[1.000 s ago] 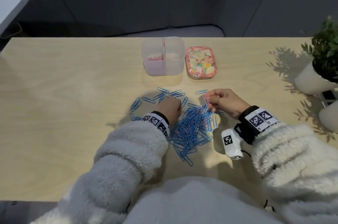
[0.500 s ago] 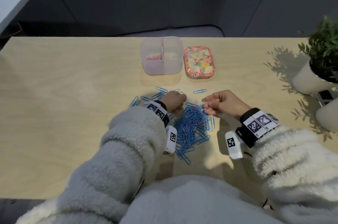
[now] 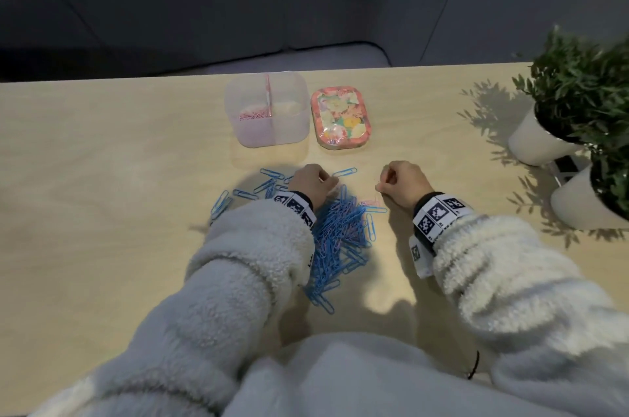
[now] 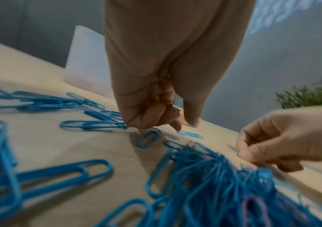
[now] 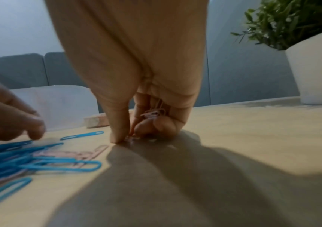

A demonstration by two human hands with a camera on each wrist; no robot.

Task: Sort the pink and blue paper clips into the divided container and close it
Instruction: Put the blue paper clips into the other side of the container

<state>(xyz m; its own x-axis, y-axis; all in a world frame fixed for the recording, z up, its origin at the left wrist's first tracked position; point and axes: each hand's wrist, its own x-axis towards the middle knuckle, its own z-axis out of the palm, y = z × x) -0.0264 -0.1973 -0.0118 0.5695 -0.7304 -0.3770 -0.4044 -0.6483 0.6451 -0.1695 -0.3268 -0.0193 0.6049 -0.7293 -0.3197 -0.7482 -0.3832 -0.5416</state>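
Pale wooden table under dim light, grey wall behind, two potted plants at right edge. Upper centre: translucent divided box, pink clips in its left compartment, floral lid just beside on the right. Centre frame: blue clips heaped and scattered, a few loose pink ones at the heap's right fringe. Left hand curled at the heap's top, small clips tucked in the fingers (colour unclear). Right hand right of the heap, clutching pink clips in the palm, thumb and forefinger tips pinching down at the table.
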